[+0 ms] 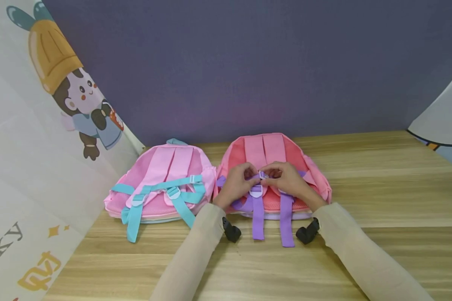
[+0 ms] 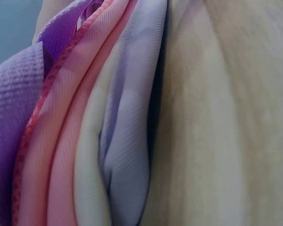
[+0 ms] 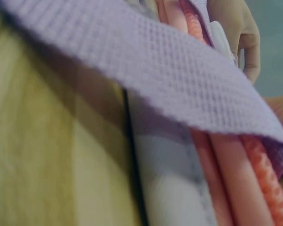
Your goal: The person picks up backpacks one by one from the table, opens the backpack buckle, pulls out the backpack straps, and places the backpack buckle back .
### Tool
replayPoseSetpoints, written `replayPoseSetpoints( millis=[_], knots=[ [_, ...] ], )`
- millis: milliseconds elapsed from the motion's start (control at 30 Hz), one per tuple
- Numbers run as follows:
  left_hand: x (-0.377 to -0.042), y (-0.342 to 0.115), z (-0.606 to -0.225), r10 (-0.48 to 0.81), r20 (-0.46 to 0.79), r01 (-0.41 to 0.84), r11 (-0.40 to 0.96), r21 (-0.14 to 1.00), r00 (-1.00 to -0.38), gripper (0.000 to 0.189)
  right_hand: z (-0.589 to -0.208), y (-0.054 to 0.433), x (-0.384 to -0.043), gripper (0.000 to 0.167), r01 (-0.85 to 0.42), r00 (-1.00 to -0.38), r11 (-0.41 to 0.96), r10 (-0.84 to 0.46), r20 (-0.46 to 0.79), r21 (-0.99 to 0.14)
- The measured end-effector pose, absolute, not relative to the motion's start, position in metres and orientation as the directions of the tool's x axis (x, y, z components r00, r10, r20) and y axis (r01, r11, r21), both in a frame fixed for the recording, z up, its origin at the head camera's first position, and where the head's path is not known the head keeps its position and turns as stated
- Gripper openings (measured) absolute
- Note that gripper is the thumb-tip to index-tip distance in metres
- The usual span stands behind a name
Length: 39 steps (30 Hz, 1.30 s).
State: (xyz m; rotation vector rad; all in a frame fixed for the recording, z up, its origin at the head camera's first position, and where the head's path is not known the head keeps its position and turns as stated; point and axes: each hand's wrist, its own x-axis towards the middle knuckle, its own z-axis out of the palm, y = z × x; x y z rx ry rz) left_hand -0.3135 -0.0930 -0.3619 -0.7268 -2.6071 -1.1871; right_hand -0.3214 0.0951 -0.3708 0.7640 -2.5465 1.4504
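Note:
A coral-pink backpack (image 1: pixel 235 150) lies with its shoulder straps facing up in the head view. Over it, both hands meet at a small pale lilac buckle (image 1: pixel 262 174) on a purple strap. My left hand (image 1: pixel 238 184) pinches the strap at the buckle's left side between thumb and fingers. From the other side, my right hand (image 1: pixel 288 179) pinches the buckle's right end. Two loose purple webbing ends (image 1: pixel 287 221) hang over the backpack's front edge onto the table. Close up in the left wrist view are the bag's layered edge (image 2: pixel 61 141) and purple webbing (image 2: pixel 14 113).
A light pink backpack (image 1: pixel 160 156) with turquoise straps (image 1: pixel 134 221) lies directly to the left, its side against the coral one. Both bags rest on a wood-grain table (image 1: pixel 380 188). A dark panel (image 1: pixel 248 62) rises behind, and a printed sheet (image 1: pixel 19 138) hangs at the left.

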Motion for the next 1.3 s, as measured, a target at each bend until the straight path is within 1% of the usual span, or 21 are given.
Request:
replayPoseSetpoints(
  millis=[267, 467, 733, 933, 1133, 1300],
  knots=[
    [-0.3149, -0.0930, -0.3649, 0.351, 0.397, 0.530, 0.554, 0.642, -0.848, 0.005, -0.3705, 0.0954, -0.3207, 0.030, -0.466, -0.871, 0.413, -0.367, 0.325, -0.783],
    [-0.3148, -0.0921, -0.3644, 0.363, 0.406, 0.544, 0.560, 0.625, -0.839, 0.005, -0.3710, 0.0958, -0.3224, 0.030, -0.463, -0.872, 0.413, -0.372, 0.319, -0.784],
    [-0.3133, -0.0908, -0.3619, 0.359, 0.381, 0.524, 0.582, 0.622, -0.852, 0.007, -0.3711, 0.0960, -0.3225, 0.030, -0.464, -0.872, 0.419, -0.373, 0.317, -0.781],
    [-0.3129, -0.0916, -0.3632, 0.336, 0.395, 0.519, 0.555, 0.650, -0.855, 0.005, -0.3704, 0.0953, -0.3217, 0.030, -0.461, -0.872, 0.413, -0.376, 0.314, -0.785],
    [-0.3140, -0.0933, -0.3623, 0.344, 0.370, 0.503, 0.517, 0.693, -0.863, 0.011, -0.3693, 0.0953, -0.3223, 0.030, -0.456, -0.875, 0.409, -0.371, 0.312, -0.791],
    [-0.3160, -0.0948, -0.3617, 0.371, 0.350, 0.505, 0.528, 0.682, -0.860, 0.016, -0.3689, 0.0961, -0.3202, 0.030, -0.459, -0.873, 0.407, -0.371, 0.316, -0.789]
  ],
)
